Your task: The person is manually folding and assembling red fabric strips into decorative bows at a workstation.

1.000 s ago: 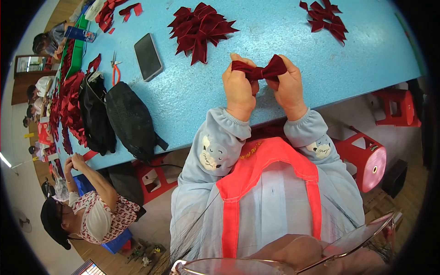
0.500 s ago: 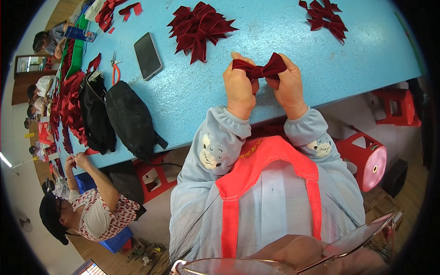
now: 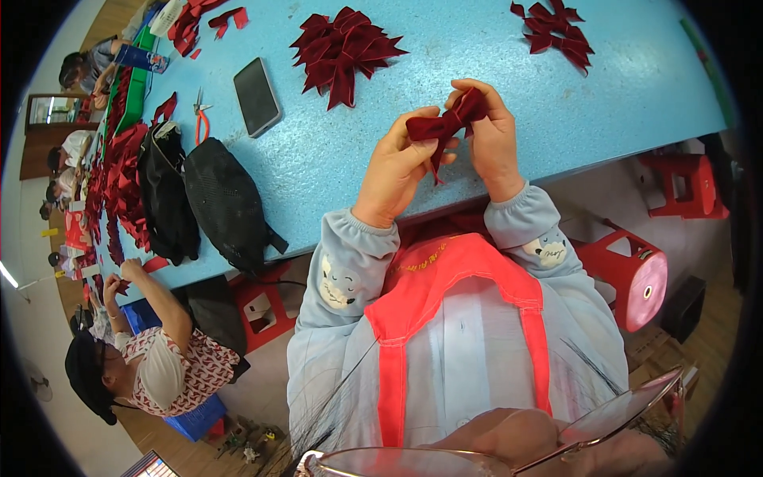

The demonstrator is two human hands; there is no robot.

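Observation:
Between my two hands, above the near edge of the blue table (image 3: 318,191), is a dark red velvet bow (image 3: 450,123). My left hand (image 3: 400,163) pinches its left loop, with the thumb in front. The right loop is gripped by my right hand (image 3: 494,135), fingers curled over its top. The bow is tilted, its right side higher, and a ribbon tail hangs below the knot. Beyond my hands lies a pile of similar red bows (image 3: 346,57). A smaller group of bows (image 3: 556,33) rests at the far right.
To the left lie a dark phone (image 3: 257,97), orange-handled pliers (image 3: 202,123) and a black mesh pouch (image 3: 226,203). Heaps of red ribbon (image 3: 123,179) line the table's left end, beside a seated co-worker (image 3: 163,350). Red stools (image 3: 628,278) stand at the right.
The bow has turned from nearly level to tilted, and a tail now shows below it. My left hand has shifted left and lower; my right fingers have moved over the loop's top.

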